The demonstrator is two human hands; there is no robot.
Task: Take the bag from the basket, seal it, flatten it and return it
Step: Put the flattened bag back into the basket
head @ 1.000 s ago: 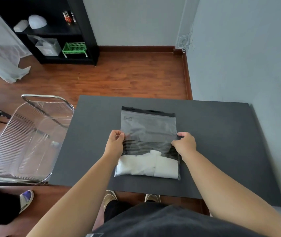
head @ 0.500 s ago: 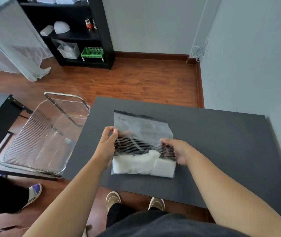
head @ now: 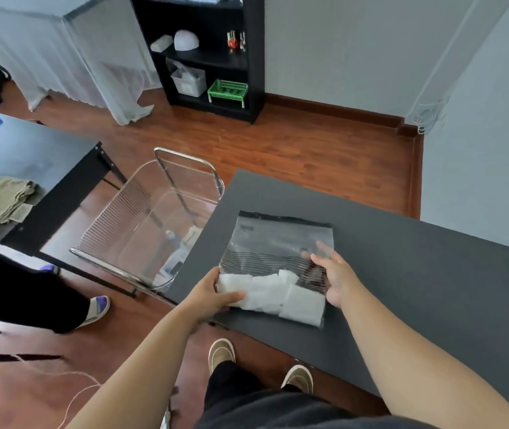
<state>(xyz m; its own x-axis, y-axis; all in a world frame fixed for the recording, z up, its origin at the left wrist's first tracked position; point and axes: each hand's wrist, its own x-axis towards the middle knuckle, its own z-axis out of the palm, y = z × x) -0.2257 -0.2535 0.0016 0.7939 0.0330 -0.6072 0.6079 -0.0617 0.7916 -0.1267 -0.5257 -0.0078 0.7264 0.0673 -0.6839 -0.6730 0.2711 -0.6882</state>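
A clear zip bag [head: 273, 243] with a black top strip and black lines holds white folded pads in its lower part. It is lifted a little over the dark grey table [head: 401, 274]. My left hand [head: 212, 297] grips its lower left corner, thumb on the white pads. My right hand [head: 333, 278] holds its right edge, with fingers behind the plastic. The wire basket [head: 154, 230] stands to the left of the table, at its edge.
A second black table [head: 30, 156] at the left carries a folded olive cloth [head: 2, 202]. Another person's leg and shoe [head: 95, 311] are near the basket. A black shelf unit [head: 209, 51] stands at the far wall. My own feet are under the table's front edge.
The bag went from lying flat on the table to being lifted in both hands. My left hand slid down to its lower corner. The view swung to the left, toward the basket.
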